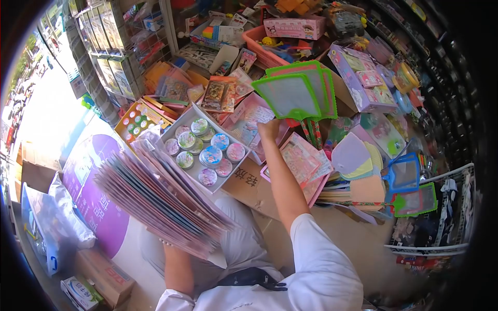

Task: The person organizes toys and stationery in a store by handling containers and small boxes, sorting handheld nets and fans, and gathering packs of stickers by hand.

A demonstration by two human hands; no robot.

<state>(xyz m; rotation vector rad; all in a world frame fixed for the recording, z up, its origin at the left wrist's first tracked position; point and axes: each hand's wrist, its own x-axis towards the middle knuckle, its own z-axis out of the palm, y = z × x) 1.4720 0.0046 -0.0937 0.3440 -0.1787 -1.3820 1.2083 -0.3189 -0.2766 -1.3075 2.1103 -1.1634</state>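
Observation:
My left hand (175,255) is mostly hidden under a thick fanned stack of thin pink, grey and blue packets in clear sleeves (155,192). It supports the stack above my lap. My right hand (268,127) reaches forward with curled fingers at a pink-edged box (247,118) holding printed sheets; what the fingers grip is hidden. Just beyond that hand stand green-framed fly swatters (293,96) with patterned handles. Between my hands, a white box (212,187) contains several round, colourful tins (211,155).
A cardboard carton (249,189) supports the white box. Behind it are a coral basket (254,44) of small toys and a purple boxed set (358,78). More swatters (415,199) and a wire basket (441,249) lie right. Cartons (106,277) stand at lower left.

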